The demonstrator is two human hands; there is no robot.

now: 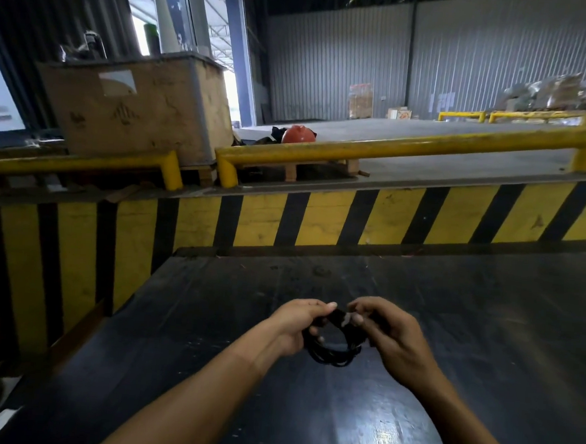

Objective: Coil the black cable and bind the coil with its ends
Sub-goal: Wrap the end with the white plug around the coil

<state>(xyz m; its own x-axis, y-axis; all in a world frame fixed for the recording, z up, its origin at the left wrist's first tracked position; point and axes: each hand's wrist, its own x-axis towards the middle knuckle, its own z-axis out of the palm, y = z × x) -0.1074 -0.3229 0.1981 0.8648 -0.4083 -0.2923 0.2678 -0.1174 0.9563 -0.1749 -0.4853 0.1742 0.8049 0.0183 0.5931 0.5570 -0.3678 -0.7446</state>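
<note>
The black cable is wound into a small round coil of several loops, held just above a dark table. My left hand grips the coil's left side, thumb on top. My right hand pinches the coil's top right part, where a short pale piece shows between my fingertips. The cable's ends are hidden among my fingers. The lower loops hang free between both hands.
A yellow-and-black striped barrier runs behind the table's far edge, topped by yellow rails. A wooden crate stands at the back left. An orange helmet lies beyond the rail.
</note>
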